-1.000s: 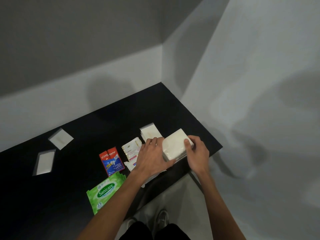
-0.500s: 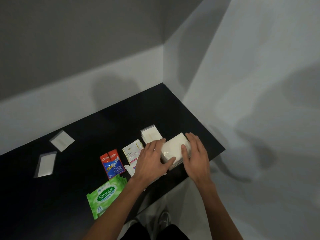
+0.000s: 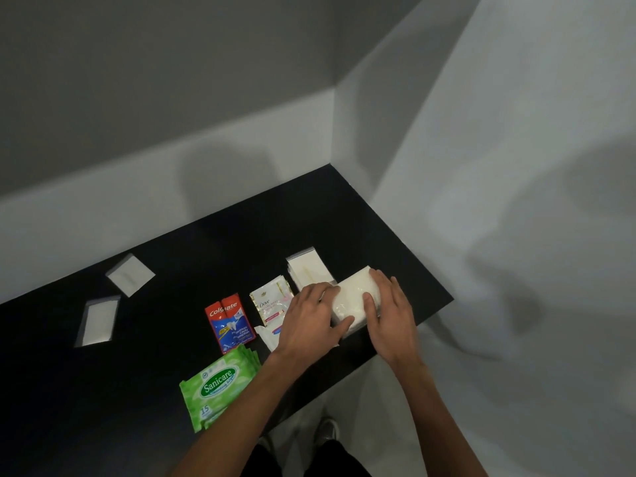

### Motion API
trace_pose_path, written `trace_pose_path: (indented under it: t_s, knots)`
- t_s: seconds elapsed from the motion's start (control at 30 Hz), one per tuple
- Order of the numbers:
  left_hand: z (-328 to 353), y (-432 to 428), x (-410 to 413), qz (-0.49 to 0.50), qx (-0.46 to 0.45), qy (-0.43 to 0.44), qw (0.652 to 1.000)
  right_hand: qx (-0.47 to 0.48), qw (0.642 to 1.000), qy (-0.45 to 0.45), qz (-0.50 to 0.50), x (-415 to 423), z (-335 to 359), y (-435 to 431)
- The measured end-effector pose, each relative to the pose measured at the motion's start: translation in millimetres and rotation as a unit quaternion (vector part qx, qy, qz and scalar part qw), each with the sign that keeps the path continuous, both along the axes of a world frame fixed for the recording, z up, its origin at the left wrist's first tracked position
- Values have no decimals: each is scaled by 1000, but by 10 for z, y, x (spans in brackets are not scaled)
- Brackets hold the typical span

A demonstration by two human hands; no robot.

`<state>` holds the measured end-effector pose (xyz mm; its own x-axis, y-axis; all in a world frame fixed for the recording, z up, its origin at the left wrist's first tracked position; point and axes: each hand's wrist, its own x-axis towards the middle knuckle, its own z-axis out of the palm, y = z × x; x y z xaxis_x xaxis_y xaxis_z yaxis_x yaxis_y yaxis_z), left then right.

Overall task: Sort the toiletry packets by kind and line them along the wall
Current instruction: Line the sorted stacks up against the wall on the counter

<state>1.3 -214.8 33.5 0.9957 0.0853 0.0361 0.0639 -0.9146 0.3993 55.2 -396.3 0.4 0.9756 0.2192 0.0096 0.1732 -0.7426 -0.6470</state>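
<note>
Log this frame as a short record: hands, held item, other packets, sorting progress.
Left hand: grips the white packet stack at its left side
Right hand: lies flat on its right side
Stack position: on the black table, near the right end
Unsorted nearby: Colgate sachets, Dove sachet, Sanicare wipes, clear packets
Towards the wall: pale packet, second pale packet, apart
</note>
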Motion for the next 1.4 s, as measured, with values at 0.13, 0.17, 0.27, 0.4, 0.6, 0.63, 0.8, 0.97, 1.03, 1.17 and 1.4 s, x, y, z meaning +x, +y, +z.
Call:
trace_pose_path:
  t_s: [0.13,0.17,0.27,0.4,0.6,0.63,0.8,0.97,1.03,1.17,1.4]
  knots:
    - [40,94,-30,-7,-47,-11,999,-10,1000,4,-18,-9,102,62]
    - [52,133,-53,-9,-62,-19,998,-10,1000,-4,-24,-21,139,79]
    - [128,363,-185,10,-99,-49,994,0,998,-22,-54,-71,299,232]
    - [167,978,-452,80,-129,-61,986,7,998,-40,-44,-222,513,761]
    - [0,2191,-1004,179,-122,-46,975,62,995,-66,46,-590,541,1907]
    - [-37,2385,-1108,190,-122,-43,973,66,994,-65,58,-667,542,2107]
    - [-267,3291,-1584,260,-129,-32,956,60,989,-35,131,-1030,459,3004]
    - [-448,3948,-1862,325,-125,-17,937,-4,979,10,203,-1202,282,3721]
    - [-523,4138,-1892,343,-126,-1,931,-28,973,28,228,-1203,219,3980]
    - [-672,4475,-1815,376,-151,32,914,-80,957,56,272,-1136,41,4467]
    - [-900,4721,-1657,424,-156,102,886,-234,905,58,350,-970,-421,5248]
